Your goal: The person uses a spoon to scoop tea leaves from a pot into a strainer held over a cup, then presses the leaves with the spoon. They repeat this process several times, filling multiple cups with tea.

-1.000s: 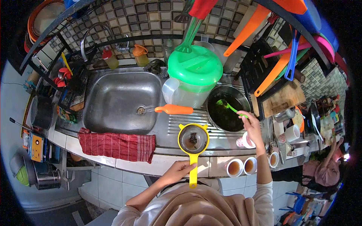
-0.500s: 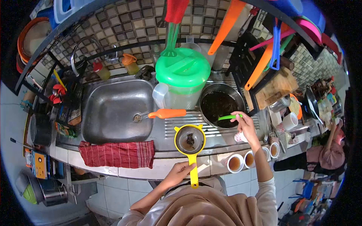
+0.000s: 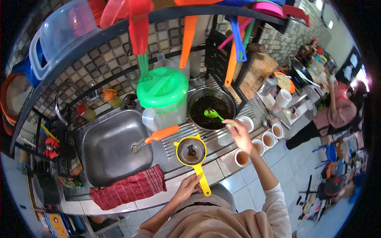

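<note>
My left hand (image 3: 187,189) is closed around the handle of a yellow strainer (image 3: 203,179), held level near the counter's front edge. Dark wet leaves (image 3: 191,151) lie in its mesh. In my right hand (image 3: 240,135) is a light green spoon (image 3: 214,114), pinched by its handle. The spoon's bowl shows over the dark liquid in a metal pot (image 3: 234,104), which stands on the ribbed drainboard. Beside the right forearm, paper cups (image 3: 242,158) of brown liquid line the counter edge, and a white cup (image 3: 247,123) sits just beyond the hand.
Left of the pot stands a clear pitcher with a green lid (image 3: 162,87). An orange-handled whisk (image 3: 162,135) reaches over the sink (image 3: 119,150). A red cloth (image 3: 129,187) drapes the front edge. Utensils hang from a rack (image 3: 166,15) above. Another person (image 3: 337,113) stands farther right.
The green spoon's bowl, earlier sunk in the dark liquid, now shows whole above it. My view has turned and tilted; the strainer stays in my left hand.
</note>
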`<state>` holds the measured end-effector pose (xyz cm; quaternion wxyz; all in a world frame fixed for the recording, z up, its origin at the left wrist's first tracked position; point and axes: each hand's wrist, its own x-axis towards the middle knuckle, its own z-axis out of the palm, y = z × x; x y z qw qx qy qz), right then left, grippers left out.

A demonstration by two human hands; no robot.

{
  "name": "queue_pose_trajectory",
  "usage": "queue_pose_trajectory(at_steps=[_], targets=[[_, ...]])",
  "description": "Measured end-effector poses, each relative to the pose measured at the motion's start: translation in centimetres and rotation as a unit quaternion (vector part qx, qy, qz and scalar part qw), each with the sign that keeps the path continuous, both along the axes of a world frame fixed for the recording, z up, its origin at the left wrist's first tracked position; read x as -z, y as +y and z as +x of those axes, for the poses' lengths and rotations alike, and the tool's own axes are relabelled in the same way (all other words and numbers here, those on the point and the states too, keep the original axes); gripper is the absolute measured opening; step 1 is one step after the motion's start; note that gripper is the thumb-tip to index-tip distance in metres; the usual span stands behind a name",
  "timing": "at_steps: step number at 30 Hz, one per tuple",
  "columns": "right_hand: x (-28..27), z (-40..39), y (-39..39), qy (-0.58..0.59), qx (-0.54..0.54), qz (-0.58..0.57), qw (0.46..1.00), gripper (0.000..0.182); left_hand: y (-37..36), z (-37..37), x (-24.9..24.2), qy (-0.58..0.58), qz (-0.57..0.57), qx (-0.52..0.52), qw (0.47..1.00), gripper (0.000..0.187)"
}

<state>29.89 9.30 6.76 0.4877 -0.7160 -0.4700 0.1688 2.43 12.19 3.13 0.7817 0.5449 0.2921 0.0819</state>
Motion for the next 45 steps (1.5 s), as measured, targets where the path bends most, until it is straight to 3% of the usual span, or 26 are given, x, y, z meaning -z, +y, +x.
queue_pose_trajectory(at_steps=[12, 25, 37, 44, 45], targets=[[0.5, -5.7, -1.3, -0.097, 0.075, 0.055, 0.991, 0.019, 2.4, -1.3, 0.1, -0.055, 0.003, 0.105, 0.993, 0.024], [0.0, -2.4, 0.0, -0.045, 0.065, 0.054, 0.995, 0.013, 2.2, -0.5, 0.3, -0.043, -0.013, 0.073, 0.996, 0.025], [-1.9, 2.4, 3.0, -0.237, 0.03, -0.047, 0.97, 0.015, 0.9, 0.6, -0.3, 0.026, 0.015, -0.032, 0.999, 0.032], [0.2, 5.9, 3.3, -0.2, 0.021, -0.039, 0.979, 0.016, 1.7, 0.2, -0.3, -0.011, 0.04, -0.043, 0.998, 0.03], [-0.9, 5.3, 3.5, -0.194, 0.037, -0.096, 0.976, 0.016, 1.8, 0.0, -0.2, 0.002, 0.041, -0.026, 0.999, 0.029]])
